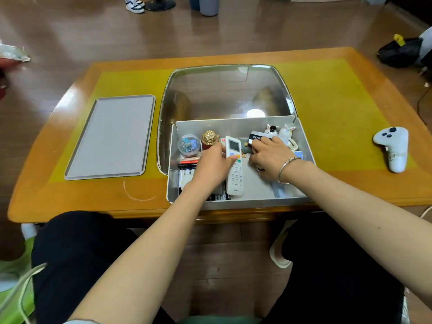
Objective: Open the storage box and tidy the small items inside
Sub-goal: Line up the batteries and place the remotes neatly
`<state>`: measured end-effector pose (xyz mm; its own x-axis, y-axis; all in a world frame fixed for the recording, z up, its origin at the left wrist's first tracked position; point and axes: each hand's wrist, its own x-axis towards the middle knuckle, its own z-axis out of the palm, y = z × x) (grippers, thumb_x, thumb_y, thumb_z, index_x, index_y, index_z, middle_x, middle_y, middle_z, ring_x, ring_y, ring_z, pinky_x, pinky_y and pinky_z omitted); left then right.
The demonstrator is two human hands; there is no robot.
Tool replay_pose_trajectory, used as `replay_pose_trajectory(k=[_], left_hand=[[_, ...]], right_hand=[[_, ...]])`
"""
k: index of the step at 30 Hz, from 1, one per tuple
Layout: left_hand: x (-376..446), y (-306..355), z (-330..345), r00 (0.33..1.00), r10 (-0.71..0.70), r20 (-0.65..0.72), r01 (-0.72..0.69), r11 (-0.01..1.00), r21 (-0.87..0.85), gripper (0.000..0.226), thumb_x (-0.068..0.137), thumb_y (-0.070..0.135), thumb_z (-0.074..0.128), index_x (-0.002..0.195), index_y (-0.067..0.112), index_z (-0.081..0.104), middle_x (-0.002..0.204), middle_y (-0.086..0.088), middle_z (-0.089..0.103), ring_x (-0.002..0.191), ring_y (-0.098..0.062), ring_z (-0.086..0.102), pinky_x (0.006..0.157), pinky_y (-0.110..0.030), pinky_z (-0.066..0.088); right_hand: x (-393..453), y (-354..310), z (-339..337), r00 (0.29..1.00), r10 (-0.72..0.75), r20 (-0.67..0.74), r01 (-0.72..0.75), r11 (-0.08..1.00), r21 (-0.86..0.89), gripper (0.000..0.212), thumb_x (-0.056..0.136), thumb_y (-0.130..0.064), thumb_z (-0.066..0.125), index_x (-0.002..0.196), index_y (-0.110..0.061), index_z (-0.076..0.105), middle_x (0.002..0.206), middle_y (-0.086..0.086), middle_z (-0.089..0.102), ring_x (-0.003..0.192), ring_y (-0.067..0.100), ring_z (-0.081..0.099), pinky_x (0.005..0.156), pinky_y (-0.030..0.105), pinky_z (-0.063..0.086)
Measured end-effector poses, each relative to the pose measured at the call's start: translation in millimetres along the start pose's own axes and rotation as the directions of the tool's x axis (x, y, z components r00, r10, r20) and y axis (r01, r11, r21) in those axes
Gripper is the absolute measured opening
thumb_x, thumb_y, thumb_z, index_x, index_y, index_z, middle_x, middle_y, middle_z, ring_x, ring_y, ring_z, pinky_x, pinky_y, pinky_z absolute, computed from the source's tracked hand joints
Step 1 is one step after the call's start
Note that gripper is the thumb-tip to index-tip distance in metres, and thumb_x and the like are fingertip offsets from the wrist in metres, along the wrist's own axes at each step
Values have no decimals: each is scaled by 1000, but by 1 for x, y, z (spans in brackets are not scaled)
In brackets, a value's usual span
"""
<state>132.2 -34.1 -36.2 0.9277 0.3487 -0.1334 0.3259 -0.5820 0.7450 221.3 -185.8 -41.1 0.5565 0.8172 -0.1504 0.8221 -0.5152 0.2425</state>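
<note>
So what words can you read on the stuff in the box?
"BENT": white letters on the black card under the right hand; the rest is covered.
Remote control: button labels and the logo at the bottom are too small to read.
Small white tag near the rabbit figurines: dark print, too blurred.
Batteries: print unreadable.

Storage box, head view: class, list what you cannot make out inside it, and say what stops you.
- Items under the left hand: covered by the hand and forearm in the storage box.
- What the right hand touches: its fingers cover that part.
- Button labels on the white remote: too small to read.
- Black label: lettering cut short by the right hand.
</note>
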Motion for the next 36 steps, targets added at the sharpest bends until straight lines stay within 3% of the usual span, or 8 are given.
replay_pose_trajectory(k=[5, 7, 13, 16, 20, 27, 32, 36], left_hand=[[-2, 7, 14, 998, -1, 68, -7, 993, 121, 24, 89, 31, 65, 85, 9, 57, 83, -6, 63, 84, -27, 60, 63, -32, 41], [-2, 9, 19, 996, -13, 87, 2, 991, 131, 21, 89, 30, 65, 90, 9, 59, 91, -9, 65, 85, -26, 60, 65, -30, 41], [-3, 11, 21, 994, -6, 112, -10, 990, 142, 21, 91, 26, 64, 98, 7, 60, 96, -11, 64, 88, -27, 60, 66, -29, 40], [-2, 9, 22, 992, 5, 124, -23, 989, 145, 19, 91, 24, 63, 100, 7, 59, 96, -10, 64, 89, -27, 60, 67, -30, 41], [-4, 7, 24, 991, -10, 134, -7, 992, 125, 24, 91, 22, 63, 109, 8, 55, 101, -11, 64, 93, -28, 60, 78, -38, 50], [-2, 5, 22, 984, -58, 166, 39, 993, 116, 26, 92, 23, 61, 112, 7, 53, 105, -11, 63, 94, -27, 60, 83, -43, 52], [1, 7, 25, 983, -52, 175, 32, 993, 113, 22, 91, 20, 62, 109, 8, 55, 105, -11, 64, 96, -28, 61, 75, -35, 49], [0, 10, 30, 987, -23, 160, -5, 985, 172, 25, 87, 21, 69, 104, 7, 55, 103, -11, 65, 95, -29, 61, 75, -34, 48]], right_hand=[[-13, 5, 2, 997, -18, -79, 24, 997, 78, 15, 84, -29, 58, 95, -32, 68, 104, -3, 48, 99, 21, 45, 77, 31, 25], [-15, 4, 3, 997, -19, -71, 24, 998, 66, 13, 84, -30, 57, 91, -30, 68, 103, -4, 51, 98, 21, 46, 78, 31, 26], [-17, 3, 2, 993, 25, -112, -12, 993, 118, 23, 78, -15, 53, 100, -17, 58, 104, 4, 53, 91, 25, 49, 69, 29, 19], [-22, 4, -8, 976, 40, -214, -9, 990, 144, 29, 75, -9, 56, 104, -11, 59, 100, 8, 56, 87, 30, 53, 69, 34, 30], [-30, 6, -17, 925, 93, -368, -23, 982, 188, 22, 67, 1, 62, 89, -2, 64, 88, 16, 58, 73, 35, 55, 61, 40, 40], [-36, 9, -5, 919, 249, -304, -191, 959, 210, 22, 79, -17, 61, 98, -7, 62, 101, 11, 57, 84, 32, 58, 60, 32, 37], [-42, 14, -11, 864, 258, -433, -141, 948, 284, 6, 70, 0, 71, 74, -4, 69, 78, 11, 64, 57, 32, 60, 46, 28, 40], [-42, 15, -9, 881, 257, -397, -153, 950, 273, 8, 77, -4, 67, 84, -7, 71, 84, 9, 65, 70, 33, 61, 62, 35, 41]])
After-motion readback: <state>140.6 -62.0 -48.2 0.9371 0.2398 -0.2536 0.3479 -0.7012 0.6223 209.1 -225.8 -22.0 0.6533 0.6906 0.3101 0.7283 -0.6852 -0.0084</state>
